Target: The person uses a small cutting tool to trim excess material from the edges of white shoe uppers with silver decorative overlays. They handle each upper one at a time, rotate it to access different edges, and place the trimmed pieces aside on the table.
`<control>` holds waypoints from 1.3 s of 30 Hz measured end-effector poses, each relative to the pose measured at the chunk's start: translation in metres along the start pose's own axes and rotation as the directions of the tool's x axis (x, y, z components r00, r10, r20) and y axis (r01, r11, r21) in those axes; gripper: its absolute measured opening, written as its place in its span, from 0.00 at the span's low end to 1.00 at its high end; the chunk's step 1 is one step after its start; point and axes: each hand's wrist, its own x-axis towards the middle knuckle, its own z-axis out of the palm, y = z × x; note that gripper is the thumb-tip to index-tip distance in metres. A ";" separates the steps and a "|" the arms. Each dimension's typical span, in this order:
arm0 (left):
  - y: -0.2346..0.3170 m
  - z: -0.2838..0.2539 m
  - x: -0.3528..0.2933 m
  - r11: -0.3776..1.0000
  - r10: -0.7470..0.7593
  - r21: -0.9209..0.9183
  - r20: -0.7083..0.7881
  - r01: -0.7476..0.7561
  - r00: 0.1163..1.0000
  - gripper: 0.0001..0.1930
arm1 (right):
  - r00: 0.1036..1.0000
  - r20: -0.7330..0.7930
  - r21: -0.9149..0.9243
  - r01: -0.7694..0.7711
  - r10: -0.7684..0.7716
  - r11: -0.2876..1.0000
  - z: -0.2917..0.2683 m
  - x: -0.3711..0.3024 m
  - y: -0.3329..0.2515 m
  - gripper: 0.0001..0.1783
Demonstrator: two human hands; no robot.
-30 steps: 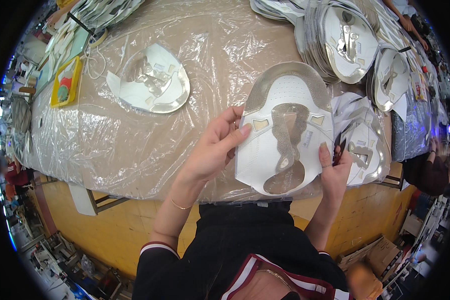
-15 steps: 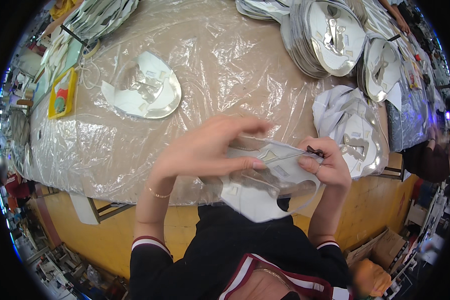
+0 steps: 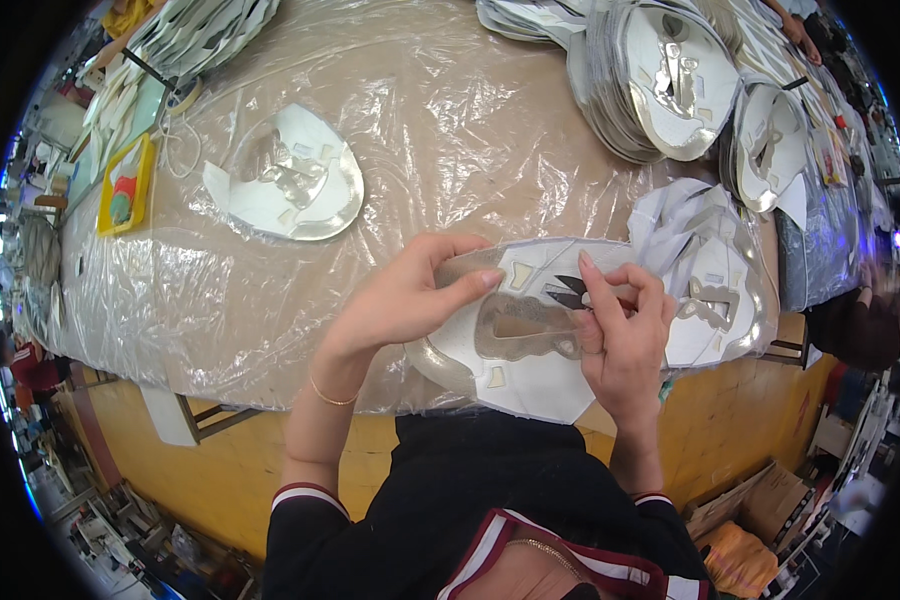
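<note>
A flat white and silver shoe upper (image 3: 545, 388) is held over the table's near edge, its cut-out middle facing up. My left hand (image 3: 400, 300) pinches its left side between thumb and fingers. Small dark-bladed thread snips (image 3: 568, 292) are gripped in my right hand (image 3: 625, 345), their blades parted and lying over the upper near a small label. The handles are mostly hidden by my fingers. Further left lies a single similar upper (image 3: 342, 195) on the plastic sheet. More uppers (image 3: 700, 335) lie just beyond my right hand.
Clear plastic covers the table (image 3: 450, 130). Tall stacks of uppers (image 3: 600, 95) stand at the far right, with another pile (image 3: 205, 40) at the far left. A yellow tray (image 3: 142, 200) sits at the left edge. Another person's hand (image 3: 805, 45) shows at the upper right.
The upper has been turned and spread flatter. My left hand has moved from over its middle to its left side. The snips' blades now point left over the upper.
</note>
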 end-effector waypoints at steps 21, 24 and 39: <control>-0.022 0.017 -0.010 0.908 -0.053 -0.410 0.096 0.088 0.994 0.19 | 0.975 -0.222 0.164 0.042 -0.004 0.986 0.016 -0.006 -0.002 0.18; -0.025 0.021 -0.010 0.903 -0.108 -0.408 0.088 0.135 0.990 0.19 | 0.976 -0.210 0.139 0.085 -0.054 0.987 0.015 -0.009 -0.003 0.17; -0.017 0.028 -0.016 0.945 -0.073 -0.318 0.025 0.077 0.997 0.17 | 0.964 -0.254 0.157 -0.034 0.074 0.987 0.021 -0.015 -0.006 0.17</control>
